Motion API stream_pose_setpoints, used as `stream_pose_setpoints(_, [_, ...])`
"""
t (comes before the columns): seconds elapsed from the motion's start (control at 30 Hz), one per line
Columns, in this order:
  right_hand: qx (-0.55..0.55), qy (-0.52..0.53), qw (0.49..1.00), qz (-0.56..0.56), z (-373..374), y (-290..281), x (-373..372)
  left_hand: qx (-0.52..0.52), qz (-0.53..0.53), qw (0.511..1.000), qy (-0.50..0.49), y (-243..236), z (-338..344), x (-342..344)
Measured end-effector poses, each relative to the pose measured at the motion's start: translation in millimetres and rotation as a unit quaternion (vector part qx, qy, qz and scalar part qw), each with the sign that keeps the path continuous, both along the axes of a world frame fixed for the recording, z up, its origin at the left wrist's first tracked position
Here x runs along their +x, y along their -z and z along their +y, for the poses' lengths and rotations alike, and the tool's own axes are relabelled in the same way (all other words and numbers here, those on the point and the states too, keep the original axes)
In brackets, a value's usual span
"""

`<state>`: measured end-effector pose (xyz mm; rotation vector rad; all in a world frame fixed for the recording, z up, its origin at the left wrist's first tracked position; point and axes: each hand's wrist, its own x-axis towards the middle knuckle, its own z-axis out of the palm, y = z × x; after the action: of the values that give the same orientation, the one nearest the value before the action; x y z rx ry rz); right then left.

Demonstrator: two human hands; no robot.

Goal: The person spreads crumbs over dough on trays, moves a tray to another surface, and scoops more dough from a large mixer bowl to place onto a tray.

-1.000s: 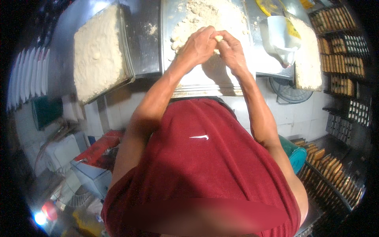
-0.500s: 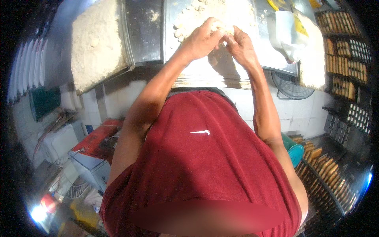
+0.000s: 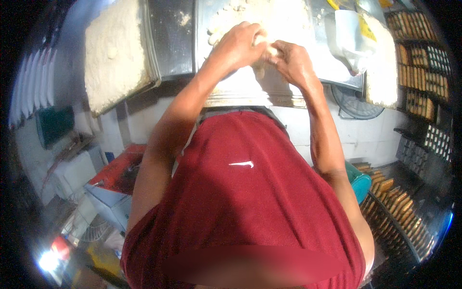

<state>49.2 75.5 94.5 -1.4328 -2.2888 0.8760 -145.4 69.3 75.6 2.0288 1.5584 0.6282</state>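
My left hand [image 3: 239, 47] is curled around a pale dough piece [image 3: 260, 39], part of which shows between thumb and fingers. Close on its right, my right hand [image 3: 294, 62] pinches a smaller pale dough bit [image 3: 273, 51] at its fingertips. Both hands are above a bright metal tray [image 3: 231, 90], with a dark shadow beneath them. Several small dough lumps [image 3: 213, 37] lie beyond my left hand, among a pale, floury layer. Glare washes out much of the tray, and my fingers partly hide the dough.
A tray of pale powder [image 3: 113, 62] stands at the left, a white jug [image 3: 347, 36] at the right. Racks of browned baked pieces [image 3: 417, 77] line the right side. Below the table are a round fan [image 3: 358, 102], a teal bin [image 3: 360, 183] and a red-topped box [image 3: 120, 168].
My hands have come slightly apart; the right has dropped a little toward me. Dough now shows separately at each hand. The whole view has shifted slightly.
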Motion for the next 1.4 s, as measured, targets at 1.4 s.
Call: stream_pose_setpoints(1.4, [-0.265, 0.189, 0.839, 0.436, 1, 9, 12, -0.186, -0.452, 0.870, -0.067, -21, -11, 25])
